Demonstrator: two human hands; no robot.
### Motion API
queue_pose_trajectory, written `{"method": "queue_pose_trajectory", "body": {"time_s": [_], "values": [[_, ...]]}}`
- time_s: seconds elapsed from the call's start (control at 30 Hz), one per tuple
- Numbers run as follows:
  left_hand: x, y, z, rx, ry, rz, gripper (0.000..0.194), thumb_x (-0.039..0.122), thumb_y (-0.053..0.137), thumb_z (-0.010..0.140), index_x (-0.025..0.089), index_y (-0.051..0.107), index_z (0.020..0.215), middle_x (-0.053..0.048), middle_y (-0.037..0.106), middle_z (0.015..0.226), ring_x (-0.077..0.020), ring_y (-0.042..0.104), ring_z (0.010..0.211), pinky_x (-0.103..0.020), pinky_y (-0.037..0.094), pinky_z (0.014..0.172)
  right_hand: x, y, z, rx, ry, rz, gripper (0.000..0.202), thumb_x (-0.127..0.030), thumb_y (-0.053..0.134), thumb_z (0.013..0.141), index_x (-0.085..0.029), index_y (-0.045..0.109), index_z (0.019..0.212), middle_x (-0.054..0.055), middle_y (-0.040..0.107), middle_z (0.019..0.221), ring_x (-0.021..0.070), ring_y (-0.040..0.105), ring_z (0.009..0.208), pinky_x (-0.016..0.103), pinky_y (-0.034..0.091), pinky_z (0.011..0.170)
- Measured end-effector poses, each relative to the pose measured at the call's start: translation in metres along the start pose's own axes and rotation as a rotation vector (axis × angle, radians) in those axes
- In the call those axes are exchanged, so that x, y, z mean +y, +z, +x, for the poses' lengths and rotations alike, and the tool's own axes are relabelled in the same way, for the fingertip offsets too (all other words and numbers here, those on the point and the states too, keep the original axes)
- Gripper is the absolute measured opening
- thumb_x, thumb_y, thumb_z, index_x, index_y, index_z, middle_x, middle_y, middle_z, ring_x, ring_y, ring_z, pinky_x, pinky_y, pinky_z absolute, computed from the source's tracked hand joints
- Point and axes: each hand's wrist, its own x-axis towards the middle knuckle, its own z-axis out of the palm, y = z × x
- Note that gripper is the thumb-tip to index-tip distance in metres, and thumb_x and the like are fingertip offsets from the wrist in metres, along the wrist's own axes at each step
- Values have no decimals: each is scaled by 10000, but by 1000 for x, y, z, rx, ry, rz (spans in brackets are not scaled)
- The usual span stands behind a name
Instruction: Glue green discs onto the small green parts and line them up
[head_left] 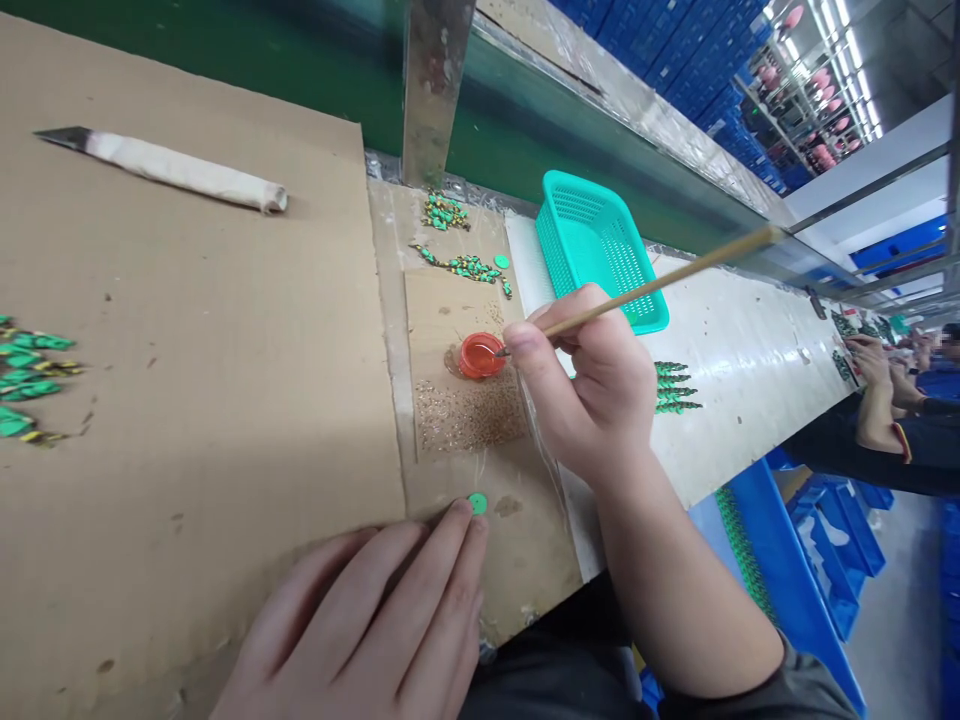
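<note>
My right hand point(592, 390) pinches a thin wooden stick point(667, 285) with a dark, fine tip. That tip reaches the rim of a small red cup point(481, 356) holding what looks like clear liquid. Below the cup, many tiny gold-brown beads or grains point(469, 415) are spread over the cardboard. My left hand point(375, 620) lies palm down with stretched fingers, and its fingertips touch the edge of a small green disc point(478, 503) on the board. The left thumb is hidden. A second green disc point(501, 262) lies behind the cup.
Green-and-black small pieces point(465, 265) lie behind the cup, others point(675, 388) to the right and at the far left point(30, 380). A turquoise basket point(600, 240) stands at the back. A wrapped-handle knife point(165, 172) rests on the cardboard. Co-workers' hands point(874, 365) show far right.
</note>
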Motion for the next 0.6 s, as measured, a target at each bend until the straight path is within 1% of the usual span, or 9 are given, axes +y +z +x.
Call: {"method": "queue_pose_trajectory", "body": {"time_s": [0.1,0.17,0.2,0.27,0.33,0.43,0.53,0.6], "values": [[0,-1,1,10,3,-1,439,278,635,1129,243,773,1544,-57,823,1533,-339,774,1276,-566,534,1114,-21,-10,-22,48,45,60,186,-274,699,1198,-301,658,1019,-12,669,888,174,693,831,368,584,739],[1,-2,-1,-9,-23,-26,493,320,646,1128,282,736,1611,-45,817,1541,-332,775,1304,-552,551,1156,-33,-15,-43,42,66,78,143,-221,690,1188,-292,669,1065,-13,672,883,172,687,808,362,594,732],[1,-2,-2,-17,-39,-43,515,341,651,1129,296,716,1638,-43,811,1553,-328,771,1325,-546,548,1189,-38,-17,-55,32,46,88,130,-189,686,1175,-280,671,1084,-13,679,880,168,685,793,355,596,721],[2,-4,-5,-41,-64,-70,538,367,664,1130,305,693,1664,-45,786,1598,-329,754,1381,-541,518,1254,-43,-16,-75,19,26,102,129,-138,682,1147,-254,668,1094,-10,687,875,162,675,768,339,588,696],[2,-6,-8,-70,-63,-73,539,372,677,1126,316,692,1662,-40,752,1651,-332,733,1425,-544,489,1288,-44,-13,-89,10,16,96,129,-120,678,1134,-240,659,1091,-5,686,867,160,658,745,333,569,674],[2,-7,-11,-115,-72,-64,528,368,689,1116,345,706,1643,-23,720,1693,-341,709,1456,-567,473,1306,-43,-7,-98,-9,-17,73,120,-130,669,1139,-242,647,1100,2,682,859,171,642,729,348,560,667],[2,-5,-13,-143,-87,-69,528,373,690,1110,346,711,1638,-23,713,1700,-349,693,1475,-591,473,1317,-42,-5,-98,-33,-18,59,128,-139,662,1150,-249,636,1089,1,689,859,174,641,728,354,559,665],[2,-3,-15,-134,-90,-76,528,385,686,1110,346,713,1637,-26,710,1700,-353,686,1489,-603,476,1326,-41,-5,-97,-48,-8,52,135,-145,657,1157,-253,631,1080,-1,693,860,172,642,732,352,559,663]]}}
